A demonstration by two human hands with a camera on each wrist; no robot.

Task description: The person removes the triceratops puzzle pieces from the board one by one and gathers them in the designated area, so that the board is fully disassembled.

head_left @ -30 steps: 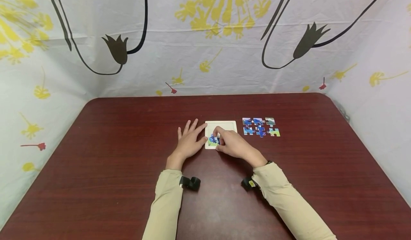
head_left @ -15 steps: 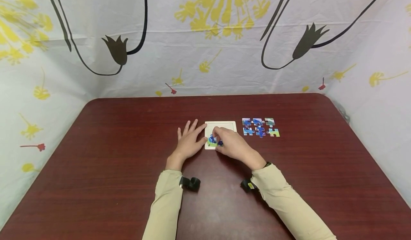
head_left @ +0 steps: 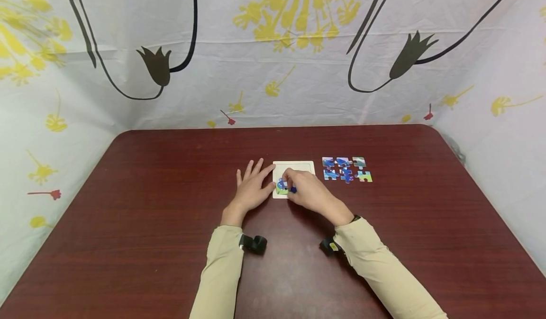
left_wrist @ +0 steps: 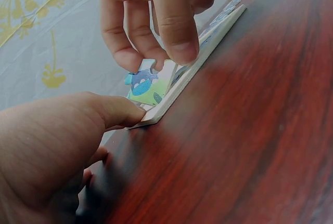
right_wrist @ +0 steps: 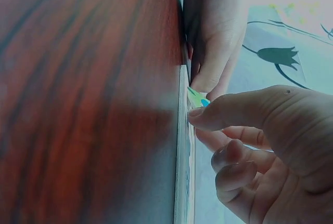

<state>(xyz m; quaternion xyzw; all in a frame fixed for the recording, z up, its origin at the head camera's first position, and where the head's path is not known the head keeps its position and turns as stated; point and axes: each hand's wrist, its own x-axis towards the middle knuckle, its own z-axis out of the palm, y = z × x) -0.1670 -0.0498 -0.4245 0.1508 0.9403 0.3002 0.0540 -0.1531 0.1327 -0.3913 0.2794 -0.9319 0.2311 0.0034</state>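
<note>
A small cream puzzle tray [head_left: 304,166] lies on the table. My left hand [head_left: 250,190] is spread flat at its left side, thumb and index finger touching the rim. Over the tray's near part my right hand [head_left: 313,191] bends down, thumb and index finger pinching a green-and-blue jigsaw piece [left_wrist: 148,82] at the near left corner. That piece sits tilted in the left wrist view. A dark blue patch [head_left: 293,190] shows between the right fingers; whether it belongs to another piece I cannot tell. In the right wrist view the thumb [right_wrist: 205,117] hides most of the piece.
Several loose jigsaw pieces [head_left: 344,168] lie in two rows just right of the tray. The dark red wooden table [head_left: 149,214] extends around. A white patterned cloth [head_left: 239,77] hangs behind and at the sides.
My right fingers have shifted slightly at the tray's near left corner, and more of the dark blue patch shows between them. The left hand and the loose pieces have stayed put.
</note>
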